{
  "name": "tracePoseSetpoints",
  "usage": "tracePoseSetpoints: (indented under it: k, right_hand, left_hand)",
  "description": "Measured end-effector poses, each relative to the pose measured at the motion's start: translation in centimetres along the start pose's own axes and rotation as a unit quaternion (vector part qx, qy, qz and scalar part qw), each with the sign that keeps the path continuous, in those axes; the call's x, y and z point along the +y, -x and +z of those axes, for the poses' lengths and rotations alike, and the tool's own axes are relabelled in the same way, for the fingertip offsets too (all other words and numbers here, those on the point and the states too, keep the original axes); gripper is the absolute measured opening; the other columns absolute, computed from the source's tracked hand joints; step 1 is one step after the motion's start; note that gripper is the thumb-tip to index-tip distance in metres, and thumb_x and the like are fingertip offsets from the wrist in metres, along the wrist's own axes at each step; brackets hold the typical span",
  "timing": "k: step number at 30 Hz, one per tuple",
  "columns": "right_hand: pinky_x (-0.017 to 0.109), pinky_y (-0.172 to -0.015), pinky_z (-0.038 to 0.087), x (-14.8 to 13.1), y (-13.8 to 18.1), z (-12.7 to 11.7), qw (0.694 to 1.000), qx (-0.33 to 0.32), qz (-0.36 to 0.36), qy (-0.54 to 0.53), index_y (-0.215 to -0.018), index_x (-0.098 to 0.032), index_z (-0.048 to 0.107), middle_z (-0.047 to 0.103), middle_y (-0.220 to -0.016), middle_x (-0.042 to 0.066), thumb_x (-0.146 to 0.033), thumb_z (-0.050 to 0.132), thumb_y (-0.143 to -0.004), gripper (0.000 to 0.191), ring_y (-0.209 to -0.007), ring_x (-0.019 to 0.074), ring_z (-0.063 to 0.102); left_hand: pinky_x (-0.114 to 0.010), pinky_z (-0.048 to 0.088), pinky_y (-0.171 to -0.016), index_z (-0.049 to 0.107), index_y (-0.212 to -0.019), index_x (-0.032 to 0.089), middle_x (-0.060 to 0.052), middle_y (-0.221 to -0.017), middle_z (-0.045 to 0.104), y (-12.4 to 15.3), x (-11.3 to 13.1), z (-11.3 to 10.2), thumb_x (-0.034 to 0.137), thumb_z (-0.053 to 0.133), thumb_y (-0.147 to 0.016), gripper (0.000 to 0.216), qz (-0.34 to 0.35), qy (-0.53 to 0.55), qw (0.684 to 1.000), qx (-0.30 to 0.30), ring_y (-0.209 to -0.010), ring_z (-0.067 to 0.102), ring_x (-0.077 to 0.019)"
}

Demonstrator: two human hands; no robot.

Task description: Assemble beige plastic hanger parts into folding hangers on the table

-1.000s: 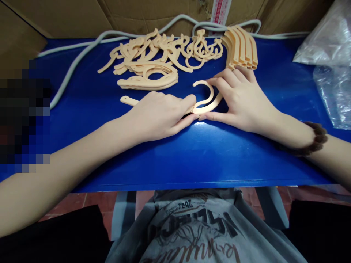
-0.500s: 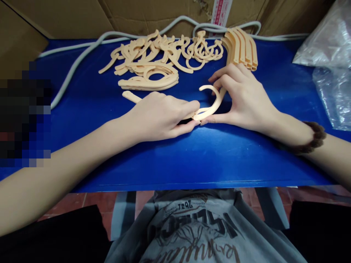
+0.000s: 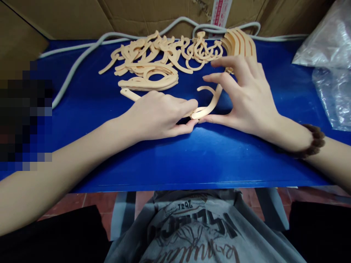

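Note:
A peach plastic hanger piece with a hook (image 3: pixel 210 102) lies on the blue table (image 3: pixel 192 160) between both hands. My left hand (image 3: pixel 161 115) is closed, pinching the hanger's body near the hook's base; the hanger arm (image 3: pixel 128 95) sticks out behind that hand. My right hand (image 3: pixel 241 95) rests its thumb by the hook's base, and its fingers are spread and lifted above the hook.
A heap of loose peach hooks and hanger parts (image 3: pixel 164 53) lies at the back, with a stack of hanger bodies (image 3: pixel 149 78) and an upright row of hangers (image 3: pixel 241 42). A grey cable (image 3: pixel 82 60) runs along the back. Clear plastic bags (image 3: pixel 329 65) sit at right.
My right hand's fingers have lifted off the hook and spread apart. The hook end has tipped slightly upward. My left hand has stayed pinched on the piece.

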State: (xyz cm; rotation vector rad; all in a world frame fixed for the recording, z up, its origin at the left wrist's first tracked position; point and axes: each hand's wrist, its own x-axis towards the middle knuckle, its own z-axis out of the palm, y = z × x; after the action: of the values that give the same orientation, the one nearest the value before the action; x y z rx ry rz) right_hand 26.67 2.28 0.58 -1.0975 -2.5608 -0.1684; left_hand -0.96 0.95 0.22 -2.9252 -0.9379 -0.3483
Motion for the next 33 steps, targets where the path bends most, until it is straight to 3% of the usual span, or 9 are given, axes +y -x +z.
tracePoseSetpoints:
  k: [3,5,8,10,14,19,23,28,33]
  right_hand:
    - [0.065,-0.127,0.044,-0.6,-0.1,-0.7,0.999,0.029,0.022,0.03,-0.147,-0.031,0.072,0.061,-0.17,0.017,-0.077,0.07,-0.105,0.062,-0.152,0.048,0.057]
    - [0.061,-0.121,0.05,-0.7,-0.2,-0.8,0.998,0.038,0.032,0.03,-0.14,-0.031,0.073,0.071,-0.153,0.016,-0.074,0.07,-0.106,0.055,-0.14,0.0447,0.065]
    - [0.056,-0.11,0.055,-0.3,-0.2,-0.4,0.999,0.025,0.02,-0.004,-0.138,-0.032,0.072,0.081,-0.121,0.01,-0.069,0.064,-0.111,0.047,-0.119,0.0383,0.074]
    - [0.052,-0.105,0.058,0.2,-0.2,0.0,0.999,0.02,0.01,-0.037,-0.139,-0.033,0.071,0.083,-0.114,0.008,-0.062,0.062,-0.114,0.04,-0.114,0.0356,0.076]
    - [0.049,-0.104,0.06,0.6,-0.2,0.4,0.996,0.038,0.008,-0.076,-0.139,-0.034,0.071,0.085,-0.123,0.008,-0.047,0.056,-0.117,0.03,-0.119,0.0336,0.078]
    - [0.05,-0.113,0.061,0.4,-0.2,0.1,0.993,0.014,0.029,-0.113,-0.138,-0.037,0.075,0.086,-0.132,0.008,-0.047,0.047,-0.119,0.036,-0.129,0.0331,0.077]
    - [0.051,-0.112,0.063,0.5,0.0,0.3,0.981,0.033,0.055,-0.182,-0.141,-0.037,0.069,0.084,-0.14,0.007,-0.045,0.057,-0.114,0.03,-0.129,0.0328,0.079]
    - [0.055,-0.114,0.06,0.5,-0.2,0.3,0.978,0.042,0.069,-0.192,-0.117,-0.033,0.065,0.083,-0.136,0.01,-0.046,0.067,-0.109,0.015,-0.124,0.0356,0.078]
    - [0.058,-0.12,0.055,0.5,-1.0,-0.3,0.987,-0.014,0.034,-0.156,-0.105,-0.032,0.065,0.081,-0.142,0.013,-0.054,0.066,-0.11,0.023,-0.133,0.0386,0.072]
  left_hand:
    - [-0.034,0.025,-0.054,0.062,-0.092,0.025,-0.001,-0.07,0.066,0.2,0.0,-0.1,0.033,0.05,-0.111,0.024,0.002,-0.017,0.999,0.046,-0.055,0.051,-0.0177]
    - [-0.035,0.026,-0.056,0.063,-0.095,0.024,-0.001,-0.075,0.07,0.2,0.0,-0.3,0.036,0.05,-0.113,0.025,-0.006,-0.029,0.997,0.065,-0.059,0.055,-0.0177]
    - [-0.037,0.028,-0.057,0.062,-0.094,0.025,-0.002,-0.075,0.069,0.1,0.0,-0.5,0.039,0.044,-0.116,0.032,-0.025,-0.031,0.998,0.056,-0.063,0.06,-0.0207]
    - [-0.039,0.03,-0.057,0.062,-0.093,0.025,-0.002,-0.075,0.068,0.1,0.0,-0.6,0.04,0.043,-0.117,0.034,-0.029,-0.03,0.998,0.052,-0.064,0.063,-0.0219]
    - [-0.038,0.031,-0.057,0.062,-0.095,0.025,-0.002,-0.08,0.073,0.2,0.0,-0.5,0.042,0.043,-0.12,0.036,-0.022,-0.028,0.998,0.053,-0.067,0.067,-0.0211]
    - [-0.036,0.032,-0.056,0.064,-0.094,0.025,0.0,-0.074,0.07,0.3,0.3,-0.5,0.046,0.047,-0.121,0.038,-0.006,-0.022,0.998,0.064,-0.063,0.067,-0.0203]
    - [-0.035,0.031,-0.055,0.067,-0.095,0.026,0.001,-0.069,0.068,0.4,0.6,-0.4,0.049,0.051,-0.121,0.038,-0.011,-0.015,0.998,0.063,-0.06,0.065,-0.0202]
    - [-0.038,0.035,-0.062,0.067,-0.092,0.027,-0.001,-0.073,0.071,0.4,0.3,-0.4,0.045,0.054,-0.119,0.035,-0.042,-0.013,0.997,0.068,-0.066,0.069,-0.0227]
    - [-0.038,0.031,-0.061,0.067,-0.092,0.026,-0.001,-0.073,0.07,0.3,0.4,-0.6,0.045,0.057,-0.119,0.035,-0.058,-0.041,0.994,0.086,-0.064,0.066,-0.0217]
